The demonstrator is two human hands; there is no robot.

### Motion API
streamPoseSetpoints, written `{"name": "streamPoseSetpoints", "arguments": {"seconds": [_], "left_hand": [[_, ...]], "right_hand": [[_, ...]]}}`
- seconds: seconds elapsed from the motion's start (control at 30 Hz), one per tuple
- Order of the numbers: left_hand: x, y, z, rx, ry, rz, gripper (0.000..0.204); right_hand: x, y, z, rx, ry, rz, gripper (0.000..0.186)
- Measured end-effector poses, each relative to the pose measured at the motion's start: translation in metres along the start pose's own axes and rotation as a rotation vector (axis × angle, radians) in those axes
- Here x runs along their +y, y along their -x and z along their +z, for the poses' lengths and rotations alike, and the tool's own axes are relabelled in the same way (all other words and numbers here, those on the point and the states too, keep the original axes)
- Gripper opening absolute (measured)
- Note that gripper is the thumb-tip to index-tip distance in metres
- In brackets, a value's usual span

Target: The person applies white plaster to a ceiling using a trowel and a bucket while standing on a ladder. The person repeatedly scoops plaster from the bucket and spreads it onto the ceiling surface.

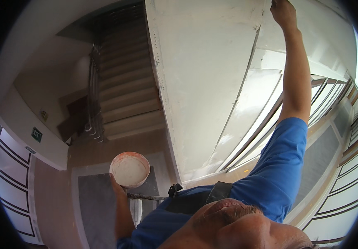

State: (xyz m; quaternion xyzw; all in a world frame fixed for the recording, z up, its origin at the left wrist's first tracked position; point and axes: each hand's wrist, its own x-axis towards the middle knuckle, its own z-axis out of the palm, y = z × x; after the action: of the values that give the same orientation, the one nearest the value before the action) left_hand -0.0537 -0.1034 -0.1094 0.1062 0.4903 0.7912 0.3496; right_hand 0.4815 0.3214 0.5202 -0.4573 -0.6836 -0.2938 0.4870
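Observation:
At the lower left my left hand (pixel 116 184) grips the side of a round orange-pink tub (pixel 130 153), its thumb near the rim. Smooth white paste (pixel 130 171) fills much of the tub. My right arm reaches high to the upper right, and my right hand (pixel 284 15) is closed at the top edge of the picture. Only a small dark bit of what it holds shows, so I cannot tell its kind. This hand is against or close to a large off-white panel surface (pixel 204 62) with an open dark seam (pixel 245 79) running down it.
A staircase (pixel 127 91) with a metal railing (pixel 92 91) lies at the left. Below the tub is a dark grey floor covering (pixel 98 203). A dark, stained bar (pixel 145 196) sits beside my left wrist. Long windows (pixel 266 128) run along the right, and a green sign (pixel 37 134) hangs at far left.

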Motion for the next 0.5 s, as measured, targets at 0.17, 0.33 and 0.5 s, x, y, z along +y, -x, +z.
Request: {"name": "streamPoseSetpoints", "arguments": {"seconds": [0.17,0.33,0.5], "left_hand": [[0.001,0.004,0.005,-0.042,0.073,0.062,0.072],[-0.007,-0.013,0.001,0.044,0.08,-0.021,0.074],[-0.003,-0.018,0.002,-0.059,0.092,-0.052,0.075]], "right_hand": [[0.031,0.052,0.028,0.072,-0.019,-0.29,0.047],[0.042,0.148,0.046,0.036,-0.026,-0.402,0.051],[0.043,0.15,0.024,-0.073,-0.136,-0.065,0.039]]}}
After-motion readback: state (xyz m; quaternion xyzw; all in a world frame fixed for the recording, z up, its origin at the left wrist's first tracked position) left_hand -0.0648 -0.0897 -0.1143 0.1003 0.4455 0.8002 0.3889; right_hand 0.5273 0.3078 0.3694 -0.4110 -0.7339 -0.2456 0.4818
